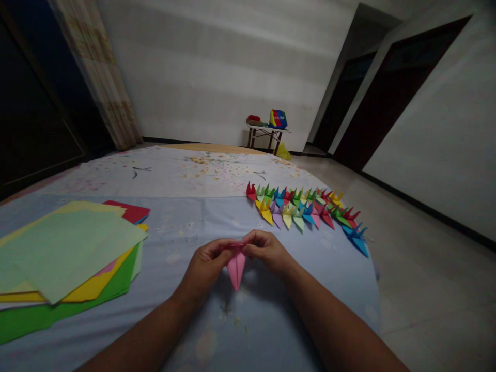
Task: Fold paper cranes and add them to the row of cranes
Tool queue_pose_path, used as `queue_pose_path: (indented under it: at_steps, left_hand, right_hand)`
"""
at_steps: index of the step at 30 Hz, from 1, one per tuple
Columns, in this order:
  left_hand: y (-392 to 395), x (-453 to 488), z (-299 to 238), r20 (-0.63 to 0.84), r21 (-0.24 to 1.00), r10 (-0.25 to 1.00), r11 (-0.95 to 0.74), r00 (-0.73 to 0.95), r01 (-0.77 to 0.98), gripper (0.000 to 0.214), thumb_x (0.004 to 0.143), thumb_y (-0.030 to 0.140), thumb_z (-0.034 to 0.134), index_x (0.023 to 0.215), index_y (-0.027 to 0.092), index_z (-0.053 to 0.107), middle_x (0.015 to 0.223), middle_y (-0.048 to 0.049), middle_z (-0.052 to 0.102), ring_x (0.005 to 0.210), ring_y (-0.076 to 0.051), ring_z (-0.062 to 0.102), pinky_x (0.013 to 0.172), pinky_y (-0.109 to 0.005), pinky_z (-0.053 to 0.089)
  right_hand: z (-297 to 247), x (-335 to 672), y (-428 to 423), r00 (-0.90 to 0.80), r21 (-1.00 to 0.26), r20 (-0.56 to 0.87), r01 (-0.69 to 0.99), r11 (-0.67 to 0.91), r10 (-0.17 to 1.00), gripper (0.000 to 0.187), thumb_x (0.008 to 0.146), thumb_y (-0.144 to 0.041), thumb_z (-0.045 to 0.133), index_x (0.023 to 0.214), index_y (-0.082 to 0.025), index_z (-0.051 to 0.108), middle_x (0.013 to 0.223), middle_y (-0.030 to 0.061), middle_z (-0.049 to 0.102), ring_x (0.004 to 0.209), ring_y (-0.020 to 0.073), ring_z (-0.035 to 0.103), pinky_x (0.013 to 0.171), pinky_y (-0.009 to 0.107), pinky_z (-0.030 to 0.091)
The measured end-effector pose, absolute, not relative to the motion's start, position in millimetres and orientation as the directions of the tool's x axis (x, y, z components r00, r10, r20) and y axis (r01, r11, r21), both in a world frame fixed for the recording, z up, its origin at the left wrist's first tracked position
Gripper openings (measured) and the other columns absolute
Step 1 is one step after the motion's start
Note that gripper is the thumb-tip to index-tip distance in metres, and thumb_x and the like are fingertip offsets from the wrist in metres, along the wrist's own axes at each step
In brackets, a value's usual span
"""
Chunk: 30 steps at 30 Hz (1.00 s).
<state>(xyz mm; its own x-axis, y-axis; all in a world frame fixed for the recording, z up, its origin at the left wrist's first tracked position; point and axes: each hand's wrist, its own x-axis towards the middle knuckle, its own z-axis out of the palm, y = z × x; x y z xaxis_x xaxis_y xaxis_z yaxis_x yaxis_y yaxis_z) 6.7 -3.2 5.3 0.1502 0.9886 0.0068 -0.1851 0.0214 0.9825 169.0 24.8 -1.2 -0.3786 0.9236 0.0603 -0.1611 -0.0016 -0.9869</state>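
A piece of folded pink paper [236, 271] is held between both hands above the table, its long point hanging down toward me. My left hand [211, 261] pinches its upper left side between thumb and fingers. At the upper right, my right hand [267, 249] grips it the same way, the two hands almost touching. The top edge of the paper is partly covered by my fingers. Beyond my right hand stand rows of folded paper cranes [287, 214] in red, green, blue, yellow, purple and pink.
Loose coloured paper sheets [85, 248] lie in a fanned stack at the left. A flowered cloth [186, 320] covers the round table, whose right edge curves past a blue crane [356, 238]. Against the far wall is a small table [270, 128] with a colourful box [278, 119].
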Motion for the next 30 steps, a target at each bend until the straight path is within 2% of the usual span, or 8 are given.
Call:
queue_pose_path:
  at_steps: [9,13,17,20,23,27,30]
  left_hand:
    - [-3,4,0,0.015,0.980,0.974,0.031,0.227,-0.196,0.013,0.073,0.023,0.064,0.084,0.021,0.069,0.084,-0.0007,0.072,0.081,-0.015,0.064,0.080,-0.026,0.046]
    - [-5,4,5,-0.012,0.986,0.966,0.054,0.257,-0.157,0.019,0.071,0.032,0.067,0.084,0.019,0.069,0.082,-0.0033,0.072,0.075,-0.016,0.064,0.073,-0.026,0.047]
    - [-6,5,11,-0.032,0.994,0.969,0.057,0.244,-0.095,0.028,0.076,0.043,0.059,0.082,0.017,0.070,0.081,-0.0049,0.072,0.075,-0.017,0.063,0.074,-0.027,0.046]
    - [-4,5,9,-0.041,0.997,0.976,0.053,0.214,-0.055,0.026,0.076,0.041,0.060,0.082,0.017,0.068,0.079,-0.0034,0.071,0.074,-0.016,0.062,0.073,-0.026,0.045]
    - [-2,4,5,-0.054,0.992,0.975,0.077,0.217,-0.097,0.024,0.073,0.038,0.063,0.084,0.017,0.065,0.078,-0.0022,0.071,0.071,-0.015,0.062,0.070,-0.025,0.046]
    - [-1,5,7,-0.044,0.988,0.964,0.081,0.262,-0.134,0.025,0.073,0.036,0.063,0.087,0.016,0.062,0.080,-0.0047,0.071,0.074,-0.017,0.064,0.070,-0.027,0.047]
    - [-2,5,10,-0.030,0.991,0.965,0.062,0.259,-0.119,0.026,0.073,0.035,0.064,0.089,0.015,0.061,0.080,-0.0058,0.071,0.076,-0.019,0.065,0.072,-0.029,0.047]
  right_hand:
    - [4,170,21,-0.368,-0.986,0.075,-0.165,0.015,0.927,0.007,0.062,-0.020,0.065,0.066,-0.016,0.062,0.051,-0.0053,0.056,0.047,0.0056,0.046,0.048,0.019,0.035]
    - [6,170,20,-0.370,-0.986,0.070,-0.165,0.009,0.926,0.006,0.062,-0.020,0.065,0.065,-0.016,0.062,0.050,-0.0051,0.056,0.046,0.0059,0.046,0.047,0.019,0.034]
    - [3,170,22,-0.370,-0.988,0.066,-0.154,0.009,0.927,0.009,0.062,-0.021,0.066,0.065,-0.015,0.061,0.051,-0.0046,0.056,0.047,0.0059,0.045,0.048,0.020,0.033]
    - [0,171,23,-0.377,-0.990,0.067,-0.142,0.014,0.924,0.012,0.063,-0.024,0.068,0.068,-0.014,0.061,0.056,-0.0036,0.058,0.050,0.0064,0.048,0.052,0.021,0.035]
    - [-2,173,24,-0.403,-0.992,0.056,-0.127,0.005,0.913,0.015,0.065,-0.026,0.069,0.072,-0.014,0.061,0.061,-0.0024,0.059,0.055,0.0075,0.050,0.055,0.021,0.037]
    - [-2,176,24,-0.429,-0.987,0.063,-0.159,-0.006,0.901,0.020,0.071,-0.031,0.065,0.081,-0.015,0.063,0.063,-0.0022,0.059,0.057,0.0076,0.051,0.058,0.022,0.039]
    - [0,175,24,-0.398,-0.985,0.025,-0.165,-0.045,0.917,0.026,0.068,-0.034,0.067,0.087,-0.016,0.062,0.068,-0.0020,0.060,0.058,0.0079,0.053,0.060,0.023,0.041]
